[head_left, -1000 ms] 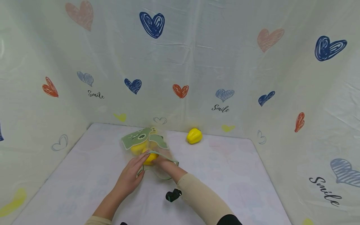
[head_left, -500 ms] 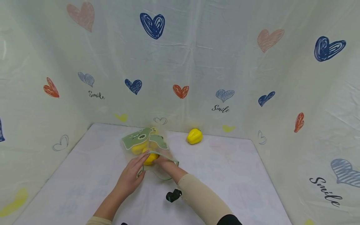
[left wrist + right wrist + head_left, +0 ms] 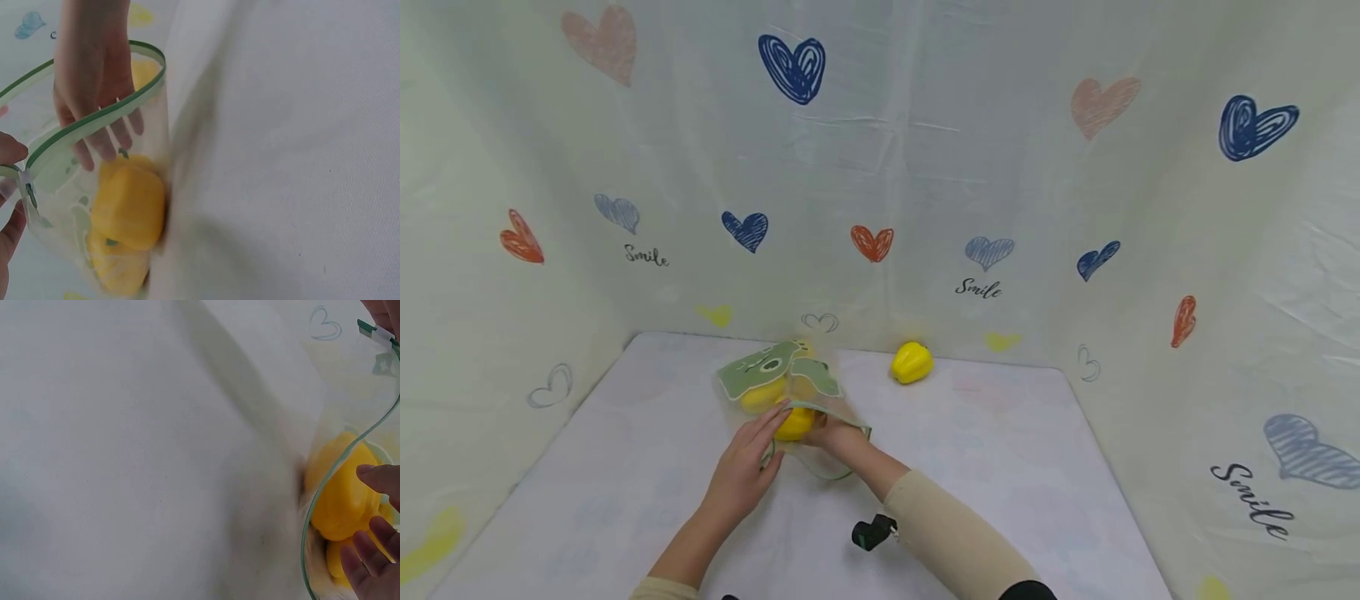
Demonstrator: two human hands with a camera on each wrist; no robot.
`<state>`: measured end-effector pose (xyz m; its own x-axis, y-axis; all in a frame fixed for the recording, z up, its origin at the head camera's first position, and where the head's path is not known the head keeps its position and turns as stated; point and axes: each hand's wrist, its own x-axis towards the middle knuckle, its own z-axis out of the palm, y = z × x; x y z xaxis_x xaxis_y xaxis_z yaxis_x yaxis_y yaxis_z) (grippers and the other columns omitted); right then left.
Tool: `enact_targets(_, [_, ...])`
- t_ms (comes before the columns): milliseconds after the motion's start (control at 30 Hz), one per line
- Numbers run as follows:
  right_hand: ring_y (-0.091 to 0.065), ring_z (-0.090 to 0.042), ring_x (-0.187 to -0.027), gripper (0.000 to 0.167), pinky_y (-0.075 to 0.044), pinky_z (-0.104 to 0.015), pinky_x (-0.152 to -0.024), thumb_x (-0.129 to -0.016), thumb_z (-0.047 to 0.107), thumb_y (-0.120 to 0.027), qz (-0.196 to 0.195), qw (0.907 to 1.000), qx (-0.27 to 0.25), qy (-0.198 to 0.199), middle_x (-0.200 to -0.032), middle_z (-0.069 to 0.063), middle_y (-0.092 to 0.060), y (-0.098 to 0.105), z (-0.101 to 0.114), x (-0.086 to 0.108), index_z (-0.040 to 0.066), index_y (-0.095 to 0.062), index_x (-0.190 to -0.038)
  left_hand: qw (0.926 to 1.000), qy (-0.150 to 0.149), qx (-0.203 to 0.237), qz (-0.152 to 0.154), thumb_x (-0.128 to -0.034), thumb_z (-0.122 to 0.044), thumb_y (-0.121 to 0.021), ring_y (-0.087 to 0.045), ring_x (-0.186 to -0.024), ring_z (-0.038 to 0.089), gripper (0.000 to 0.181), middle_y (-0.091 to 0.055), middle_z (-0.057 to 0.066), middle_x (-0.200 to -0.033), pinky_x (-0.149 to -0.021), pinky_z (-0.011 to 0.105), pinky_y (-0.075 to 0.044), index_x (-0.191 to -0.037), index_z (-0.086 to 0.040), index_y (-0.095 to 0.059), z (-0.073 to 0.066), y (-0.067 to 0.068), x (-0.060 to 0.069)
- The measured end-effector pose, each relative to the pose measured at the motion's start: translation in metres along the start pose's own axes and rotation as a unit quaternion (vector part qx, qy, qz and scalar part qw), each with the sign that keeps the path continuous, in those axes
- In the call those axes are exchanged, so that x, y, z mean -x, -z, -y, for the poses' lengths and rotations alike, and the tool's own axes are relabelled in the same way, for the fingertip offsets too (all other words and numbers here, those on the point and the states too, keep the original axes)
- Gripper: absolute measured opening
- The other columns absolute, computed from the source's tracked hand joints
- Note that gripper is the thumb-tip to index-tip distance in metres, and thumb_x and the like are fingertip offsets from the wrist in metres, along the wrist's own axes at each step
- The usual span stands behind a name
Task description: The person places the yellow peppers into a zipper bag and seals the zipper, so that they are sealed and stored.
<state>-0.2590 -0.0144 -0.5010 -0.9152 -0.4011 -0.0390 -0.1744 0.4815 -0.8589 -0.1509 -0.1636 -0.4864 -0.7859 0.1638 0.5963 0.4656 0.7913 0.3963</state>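
Note:
A clear zip bag (image 3: 758, 377) with green print and a green rim lies on the table, its mouth towards me. Yellow bell peppers (image 3: 131, 203) are inside, one at the front and others behind it. My left hand (image 3: 741, 471) pinches the bag's edge near the white zip slider (image 3: 25, 178). Through the bag's mouth reaches my right hand (image 3: 842, 437), fingers extended and spread beside the front pepper. The left wrist view shows a gap between those fingers and the pepper. Another yellow bell pepper (image 3: 912, 363) lies outside, to the right of the bag.
A white table (image 3: 985, 467) carries the bag. Behind it and at the sides hangs a pale curtain (image 3: 925, 167) printed with hearts. A small black device (image 3: 874, 532) is at my right sleeve.
My right arm has drawn back a little to the right and towards me. The left hand keeps its hold on the bag. The head view has shifted slightly.

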Motion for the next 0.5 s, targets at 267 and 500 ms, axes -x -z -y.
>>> enact_targets(267, [-0.058,-0.017,-0.092,0.044,-0.052,-0.022,-0.075,-0.077,0.007,-0.082,0.021,0.9985,0.025,0.044,-0.105,-0.001,-0.063,0.012,-0.005,0.031,0.011,-0.063,-0.116,0.9997,0.016,-0.004,0.016,-0.0707,0.011,-0.079,-0.053,-0.116,0.028,0.072,-0.049,0.007,-0.145,-0.096,0.046,-0.048,-0.136,-0.004,-0.053,-0.002,0.001,-0.001])
enact_targets(500, [-0.059,-0.017,-0.093,0.043,-0.051,-0.022,-0.074,-0.08,0.012,-0.08,0.056,0.9968,0.05,0.025,-0.11,-0.008,-0.064,0.019,-0.001,0.045,0.01,-0.064,-0.119,0.9996,0.016,-0.006,0.021,-0.0716,0.011,-0.078,-0.052,-0.116,0.029,0.072,-0.047,0.007,-0.146,-0.096,0.046,-0.048,-0.137,-0.004,-0.052,-0.003,0.001,-0.001])
